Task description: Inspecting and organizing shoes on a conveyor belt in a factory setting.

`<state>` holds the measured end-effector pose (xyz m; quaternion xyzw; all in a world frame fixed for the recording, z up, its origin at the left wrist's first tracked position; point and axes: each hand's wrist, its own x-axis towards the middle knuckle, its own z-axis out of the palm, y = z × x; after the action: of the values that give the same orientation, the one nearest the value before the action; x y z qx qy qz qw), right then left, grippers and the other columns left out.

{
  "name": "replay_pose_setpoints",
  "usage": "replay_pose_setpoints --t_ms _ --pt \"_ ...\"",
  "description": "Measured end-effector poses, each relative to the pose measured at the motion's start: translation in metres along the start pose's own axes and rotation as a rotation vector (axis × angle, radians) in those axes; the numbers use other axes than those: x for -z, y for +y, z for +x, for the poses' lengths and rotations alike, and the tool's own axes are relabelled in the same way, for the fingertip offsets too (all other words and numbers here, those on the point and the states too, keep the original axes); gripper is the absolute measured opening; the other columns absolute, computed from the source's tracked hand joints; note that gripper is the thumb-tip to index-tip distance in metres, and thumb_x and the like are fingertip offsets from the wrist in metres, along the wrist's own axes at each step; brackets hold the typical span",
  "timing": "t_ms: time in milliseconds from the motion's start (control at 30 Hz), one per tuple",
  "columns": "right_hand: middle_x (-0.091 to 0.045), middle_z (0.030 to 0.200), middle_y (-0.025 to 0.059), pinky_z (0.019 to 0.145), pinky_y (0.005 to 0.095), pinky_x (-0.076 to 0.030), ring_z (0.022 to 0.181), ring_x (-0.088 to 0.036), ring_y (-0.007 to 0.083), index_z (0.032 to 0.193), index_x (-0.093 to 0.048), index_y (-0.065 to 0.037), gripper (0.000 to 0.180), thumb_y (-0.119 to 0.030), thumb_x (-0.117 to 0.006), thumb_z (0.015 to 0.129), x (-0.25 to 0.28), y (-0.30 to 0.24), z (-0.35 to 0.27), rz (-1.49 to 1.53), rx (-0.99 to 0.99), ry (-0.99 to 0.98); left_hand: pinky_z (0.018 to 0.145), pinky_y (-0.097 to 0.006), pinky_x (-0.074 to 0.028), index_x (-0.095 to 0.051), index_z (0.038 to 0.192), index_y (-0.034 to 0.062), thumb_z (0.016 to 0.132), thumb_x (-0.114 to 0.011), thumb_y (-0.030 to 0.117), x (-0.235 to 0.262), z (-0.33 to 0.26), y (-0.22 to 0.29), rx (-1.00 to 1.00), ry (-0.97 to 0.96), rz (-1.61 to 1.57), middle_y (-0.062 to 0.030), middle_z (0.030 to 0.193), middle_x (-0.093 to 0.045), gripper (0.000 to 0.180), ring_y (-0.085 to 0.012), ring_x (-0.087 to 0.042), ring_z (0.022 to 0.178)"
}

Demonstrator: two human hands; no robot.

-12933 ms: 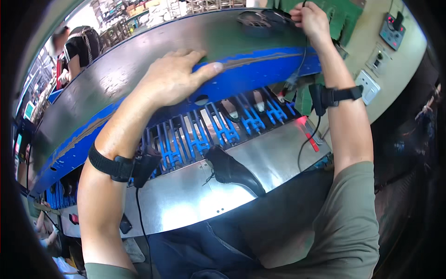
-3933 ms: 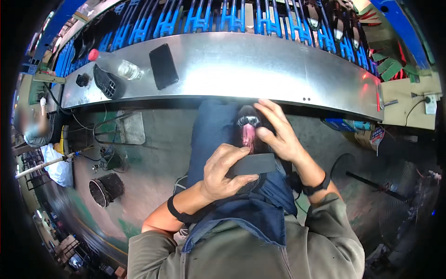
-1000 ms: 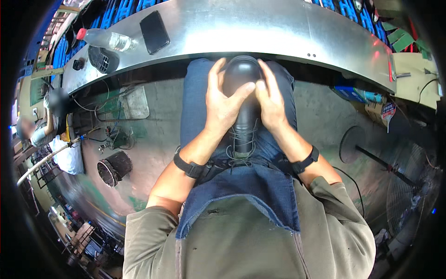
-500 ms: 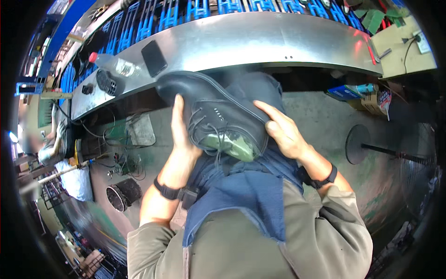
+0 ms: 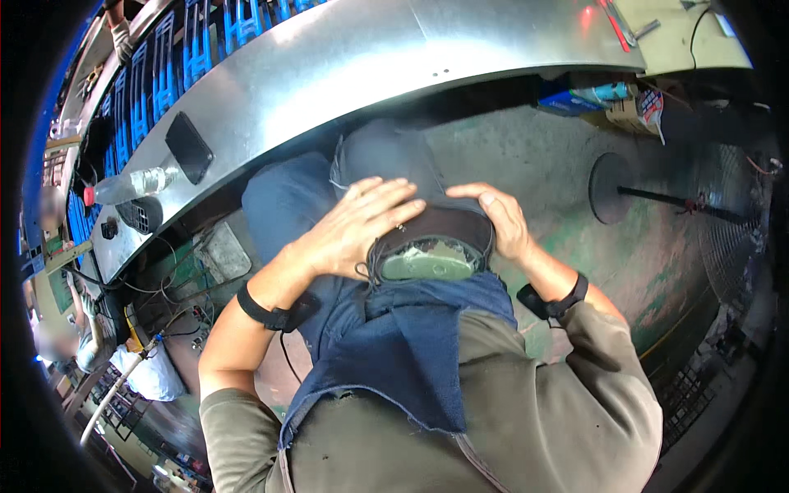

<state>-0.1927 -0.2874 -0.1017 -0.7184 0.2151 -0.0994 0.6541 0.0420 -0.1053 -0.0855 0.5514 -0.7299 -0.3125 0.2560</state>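
Observation:
A black lace-up shoe (image 5: 442,223) rests on my lap, its opening turned toward my body. Inside that opening sits a green shoe last (image 5: 427,263), scuffed pale along its upper edge. My left hand (image 5: 362,223) lies across the shoe's upper, fingers long and close together, hiding most of the laces and front. Around the right side of the collar, my right hand (image 5: 503,220) grips with its thumb and fingers. The shoe's toe and sole cannot be seen.
A metal bench (image 5: 345,74) curves ahead, carrying a phone (image 5: 189,148), a clear bottle (image 5: 131,186) and a black slotted piece (image 5: 140,215). Blue racks (image 5: 197,41) stand behind it. A fan (image 5: 723,222) is at right; another person (image 5: 86,337) is at far left.
The shoe has turned and tipped, so its opening faces me more squarely. My left hand has moved from the shoe's side onto its top. The view has swung right.

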Motion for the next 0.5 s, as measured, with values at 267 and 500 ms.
replay_pose_setpoints --t_ms 267,500 --pt "-0.071 0.102 0.0113 0.062 0.0272 -0.051 0.083 -0.065 0.0147 0.129 -0.06 0.001 0.074 -0.059 -0.022 0.106 0.016 -0.035 0.12 0.334 -0.351 0.073 0.111 -0.044 -0.04 -0.041 0.148 -0.0001 0.063 -0.092 0.034 0.051 0.015 -0.046 0.283 0.274 -0.477 -0.0174 0.139 -0.055 0.105 -0.0316 -0.054 0.129" --pt "-0.073 0.104 0.0153 0.083 0.0359 -0.055 0.09 -0.071 0.025 0.135 -0.057 -0.002 0.054 -0.041 -0.063 0.097 0.087 -0.02 0.382 -0.541 -0.051 0.136 0.086 -0.036 -0.052 -0.062 0.12 0.0008 0.084 -0.078 0.035 0.219 0.01 -0.185 0.79 1.129 -0.703 -0.0073 0.099 -0.069 0.052 -0.0194 -0.066 0.09"
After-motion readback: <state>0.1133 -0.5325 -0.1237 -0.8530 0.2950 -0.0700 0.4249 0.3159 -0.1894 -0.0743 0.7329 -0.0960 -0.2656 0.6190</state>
